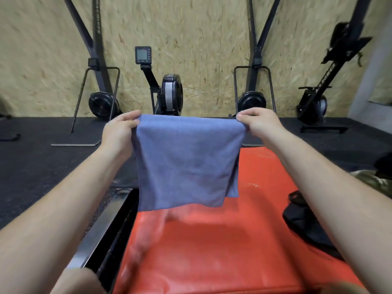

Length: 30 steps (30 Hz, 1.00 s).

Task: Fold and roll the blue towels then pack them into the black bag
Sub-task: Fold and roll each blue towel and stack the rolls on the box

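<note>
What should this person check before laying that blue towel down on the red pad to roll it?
1. Left hand pinches the blue towel at a top corner: ok.
2. Right hand pinches the other top corner: ok.
3. Towel layers lined up: not ok, one layer sticks out at the lower right.
4. Red pad bare beneath the towel: ok.
5. Black bag lying on the pad's right side: ok.
6. Bag mouth open: cannot tell.
</note>
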Tool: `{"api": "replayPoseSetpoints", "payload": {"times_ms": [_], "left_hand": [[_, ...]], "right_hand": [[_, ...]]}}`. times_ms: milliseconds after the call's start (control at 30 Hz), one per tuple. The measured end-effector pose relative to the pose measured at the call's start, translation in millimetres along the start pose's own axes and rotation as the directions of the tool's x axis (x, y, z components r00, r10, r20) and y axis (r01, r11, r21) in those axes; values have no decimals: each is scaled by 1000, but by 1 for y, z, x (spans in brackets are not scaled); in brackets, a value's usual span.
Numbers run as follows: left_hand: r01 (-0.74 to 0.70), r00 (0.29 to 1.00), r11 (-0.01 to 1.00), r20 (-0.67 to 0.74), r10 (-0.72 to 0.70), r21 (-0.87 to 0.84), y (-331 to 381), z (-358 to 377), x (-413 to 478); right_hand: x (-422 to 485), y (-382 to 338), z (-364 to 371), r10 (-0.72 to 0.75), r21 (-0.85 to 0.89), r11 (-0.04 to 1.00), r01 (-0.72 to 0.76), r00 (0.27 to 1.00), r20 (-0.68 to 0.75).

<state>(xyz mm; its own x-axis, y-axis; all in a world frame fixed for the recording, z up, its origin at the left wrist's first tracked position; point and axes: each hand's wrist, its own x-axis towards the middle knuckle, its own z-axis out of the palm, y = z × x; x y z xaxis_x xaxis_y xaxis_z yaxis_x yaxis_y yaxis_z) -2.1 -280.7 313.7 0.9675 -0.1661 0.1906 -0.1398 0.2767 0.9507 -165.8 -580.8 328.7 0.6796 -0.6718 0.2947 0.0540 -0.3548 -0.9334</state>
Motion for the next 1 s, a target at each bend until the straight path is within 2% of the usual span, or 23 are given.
{"api": "replayPoseSetpoints", "payload": {"times_ms": [100, 200, 367, 433, 567, 667, 767, 900, 1000], "left_hand": [[59, 998, 996, 38, -57, -67, 23, 1, 0], [48, 998, 998, 30, -47, -34, 38, -1, -7], [-17, 1000, 996, -22, 15, -87, 49, -4, -20], [-50, 998, 995, -37, 47, -87, 48, -7, -22], [-86, 996, 996, -23, 85, -37, 43, -18, -22], [-64, 998, 998, -12, 64, -9, 41, -24, -28], [-71, 997, 997, 17, 70, 34, 46, -30, -42], [-160, 983, 969, 120, 139, 191, 58, -43, -47], [-235, 971, 892, 132, 199, 386, 61, -41, -41]], "right_hand": [[5, -24, -2, 99, 136, 985, -104, 994, 37], [7, -39, -3, 215, 237, 942, -236, 970, 110], [0, -46, -3, 235, 289, 911, -294, 946, 221], [-5, -45, -5, 194, 233, 943, -238, 961, 195], [-15, -41, -7, 23, 108, 993, -39, 989, 146], [-28, -45, -9, 7, 96, 995, -20, 991, 135], [-44, -52, -18, 15, 95, 995, -33, 983, 181], [-63, -68, -34, -7, 92, 996, -20, 959, 284], [-70, -76, -43, -61, -57, 995, 79, 965, 255]]}}
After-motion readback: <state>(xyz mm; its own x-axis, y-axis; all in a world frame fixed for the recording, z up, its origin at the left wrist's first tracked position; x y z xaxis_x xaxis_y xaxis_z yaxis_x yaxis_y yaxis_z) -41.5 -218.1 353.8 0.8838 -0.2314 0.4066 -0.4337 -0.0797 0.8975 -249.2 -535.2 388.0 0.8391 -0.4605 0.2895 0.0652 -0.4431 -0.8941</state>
